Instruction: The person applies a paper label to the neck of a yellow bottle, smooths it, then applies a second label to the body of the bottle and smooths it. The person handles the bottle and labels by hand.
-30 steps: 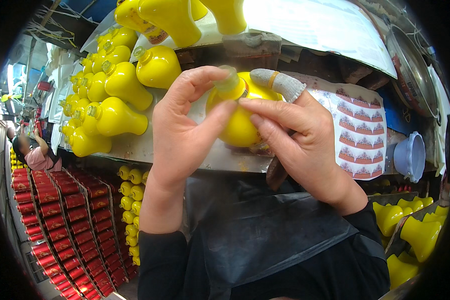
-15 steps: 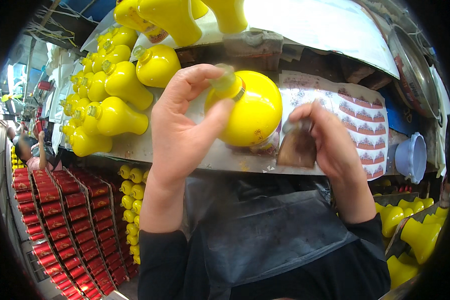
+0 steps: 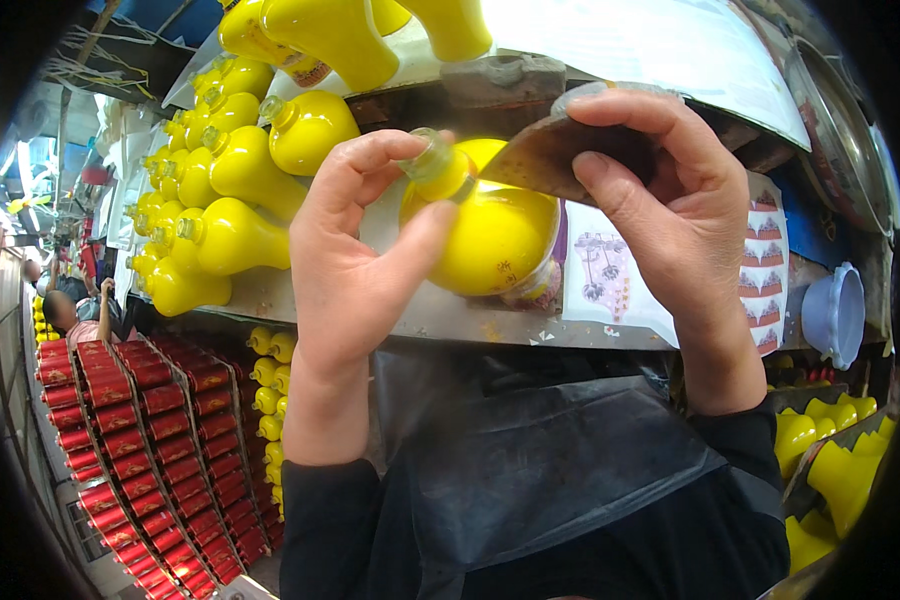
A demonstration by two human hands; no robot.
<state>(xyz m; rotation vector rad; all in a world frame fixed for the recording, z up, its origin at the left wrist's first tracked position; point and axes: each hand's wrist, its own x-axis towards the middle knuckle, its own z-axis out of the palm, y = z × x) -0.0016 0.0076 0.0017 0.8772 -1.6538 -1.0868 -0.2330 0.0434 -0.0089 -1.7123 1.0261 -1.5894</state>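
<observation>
A glossy yellow bottle [image 3: 495, 240] with a clear glass mouth is tilted toward me over the bench. My left hand [image 3: 355, 260] grips it by the neck, thumb on one side and fingers on the other. A patterned band and small dark marks show on its body. Pinched in my right hand [image 3: 685, 190] is a flat brown scraper [image 3: 560, 155] with a greyish edge. Its narrow corner lies over the bottle's shoulder, close to the neck; whether it touches, I cannot tell. Beside the bottle is a printed decal sheet [image 3: 610, 285], partly covered by my right hand.
Several yellow bottles [image 3: 235, 235] lie stacked at the left, with more at the top. Racks of red cylinders [image 3: 135, 400] stand lower left. A pale blue bucket [image 3: 833, 315] is at the right, above more yellow bottles [image 3: 840, 480]. Another person [image 3: 90, 318] is far left.
My right hand has lifted the scraper from beside the bottle's base up and leftward to its shoulder. The bottle has shifted slightly left in my left hand.
</observation>
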